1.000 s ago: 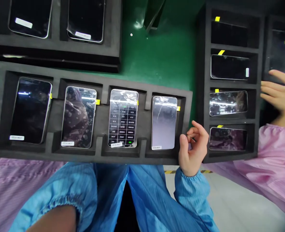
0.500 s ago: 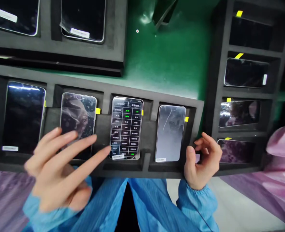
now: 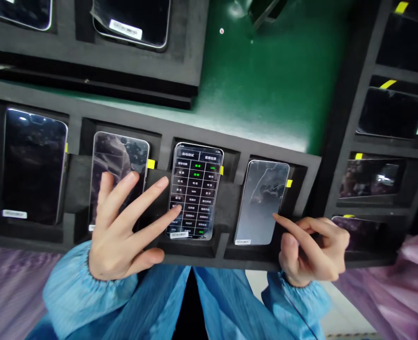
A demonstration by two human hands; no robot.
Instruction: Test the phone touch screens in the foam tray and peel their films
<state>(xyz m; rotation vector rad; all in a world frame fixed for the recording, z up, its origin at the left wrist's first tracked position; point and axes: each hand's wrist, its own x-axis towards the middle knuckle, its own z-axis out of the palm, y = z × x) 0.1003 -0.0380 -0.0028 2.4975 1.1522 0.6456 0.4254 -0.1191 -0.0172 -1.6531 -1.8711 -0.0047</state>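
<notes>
Left hand [image 3: 120,238], spread and empty, has moved over the menu phone [image 3: 196,200], right hand [image 3: 313,250], half-curled, empty, to the grey phone [image 3: 255,208]; I see few green cells [image 3: 197,165], most white.

Pale glare washes the nearer part of the green desk [image 3: 272,94], which dims towards the upper right, where a foam tray [image 3: 382,145] sinks into shadow. Small reflections glint on the leftmost phone [image 3: 34,165]. My left hand [image 3: 119,236] and right hand [image 3: 315,252] look evenly lit; the pink sleeve [image 3: 416,269] blurs at the frame's edge.
</notes>
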